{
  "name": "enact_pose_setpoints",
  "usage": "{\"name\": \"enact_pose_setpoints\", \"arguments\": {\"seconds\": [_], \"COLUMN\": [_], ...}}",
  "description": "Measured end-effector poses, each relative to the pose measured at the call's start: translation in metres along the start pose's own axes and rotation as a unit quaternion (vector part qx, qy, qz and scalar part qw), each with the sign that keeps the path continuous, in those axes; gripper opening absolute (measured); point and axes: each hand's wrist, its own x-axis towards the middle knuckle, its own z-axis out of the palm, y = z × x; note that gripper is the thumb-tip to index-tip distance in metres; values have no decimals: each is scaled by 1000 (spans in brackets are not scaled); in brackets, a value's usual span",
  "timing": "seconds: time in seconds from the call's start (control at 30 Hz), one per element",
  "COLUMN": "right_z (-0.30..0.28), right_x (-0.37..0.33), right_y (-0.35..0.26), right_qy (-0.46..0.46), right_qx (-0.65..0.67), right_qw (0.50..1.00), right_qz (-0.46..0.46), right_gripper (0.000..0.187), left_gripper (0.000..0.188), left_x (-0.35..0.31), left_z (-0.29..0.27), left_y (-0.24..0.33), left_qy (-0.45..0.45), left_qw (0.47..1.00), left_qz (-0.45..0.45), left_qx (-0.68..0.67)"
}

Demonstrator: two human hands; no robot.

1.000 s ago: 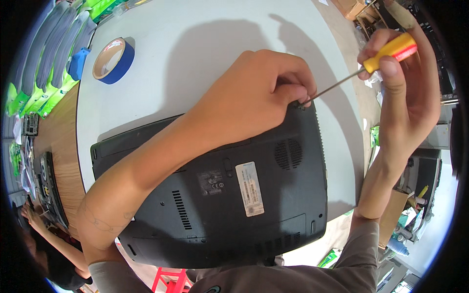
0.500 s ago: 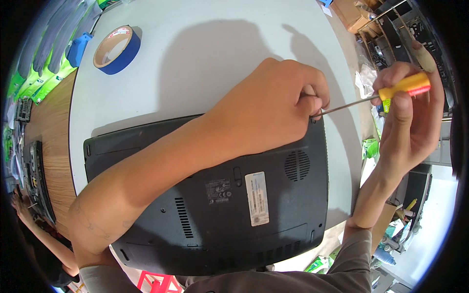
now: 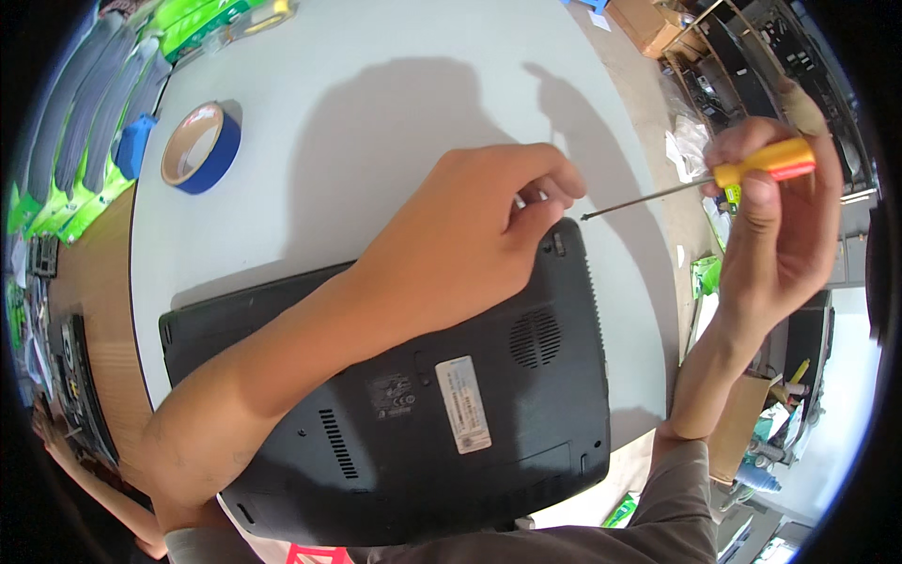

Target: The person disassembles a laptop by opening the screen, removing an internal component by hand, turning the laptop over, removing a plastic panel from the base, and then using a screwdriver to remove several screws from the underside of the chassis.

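Observation:
A black laptop [image 3: 526, 414] lies upside down, with its vents, screw holes and a white label showing. Over its far right corner is my left hand [image 3: 498, 211], thumb and fingers curled together in a pinch. Whatever is between those fingertips is hidden or too small to name. My right hand [image 3: 794, 221] grips the yellow-and-red handle of a screwdriver [image 3: 766, 163], raised to the right of the laptop. Its thin shaft points left, and the tip is in the air, a short gap from my left fingertips and off the laptop.
A roll of blue tape [image 3: 221, 155] stands on the white table [image 3: 395, 38] at the far left. On the wooden table [image 3: 99, 282] to the left is another opened laptop [image 3: 85, 385], with another person's arm [image 3: 103, 475] nearby. A cardboard box [image 3: 742, 423] is at the right.
The screwdriver tip has come away from the laptop's corner and my left fingers. My left hand has drawn back leftward from the tip. The whole view has shifted somewhat.

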Motion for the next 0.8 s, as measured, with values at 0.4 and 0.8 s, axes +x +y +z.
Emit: {"name": "enact_pose_setpoints", "arguments": {"seconds": [0.4,0.8], "right_z": [10,12], "right_x": [-4,5], "right_y": [2,-10], "right_qy": [-8,17], "right_qx": [59,-4], "right_qw": [998,997], "right_qz": [23,70], "right_gripper": [47,52], "left_gripper": [32,27], "left_x": [1,12], "left_z": [4,7], "left_y": [7,19], "left_qy": [-57,-73], "left_qw": [995,997], "left_qz": [-2,-17], "left_qx": [82,15]}}
